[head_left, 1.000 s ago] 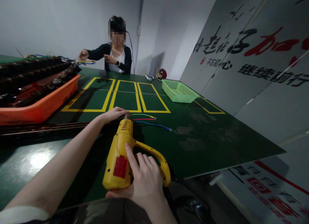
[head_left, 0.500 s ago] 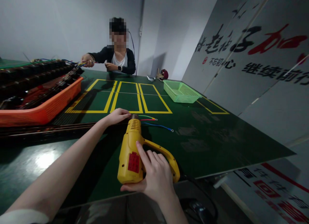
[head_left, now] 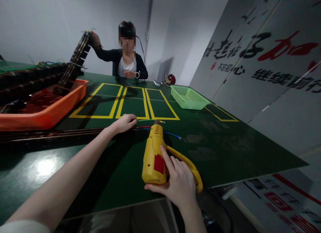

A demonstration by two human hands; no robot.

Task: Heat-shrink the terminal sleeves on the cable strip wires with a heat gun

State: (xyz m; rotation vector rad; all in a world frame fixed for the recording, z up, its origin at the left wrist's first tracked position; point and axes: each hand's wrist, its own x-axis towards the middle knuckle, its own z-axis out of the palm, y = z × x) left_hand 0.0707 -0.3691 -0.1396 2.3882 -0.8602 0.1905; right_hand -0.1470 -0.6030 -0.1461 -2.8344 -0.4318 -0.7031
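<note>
Single head-worn view looks forward and down across the green table, close over the near edge, far end toward twelve o'clock.

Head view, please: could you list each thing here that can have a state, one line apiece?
Right hand: gripping the yellow heat gun, nozzle pointing at the wires.
Left hand: resting on the wire bundle, pressing it to the table.
Coloured wires: lying flat, ends free.
Green basket: upright, contents not visible.
Orange crate: holding dark harnesses.
Co-worker's hand: raised, lifting a harness.
</note>
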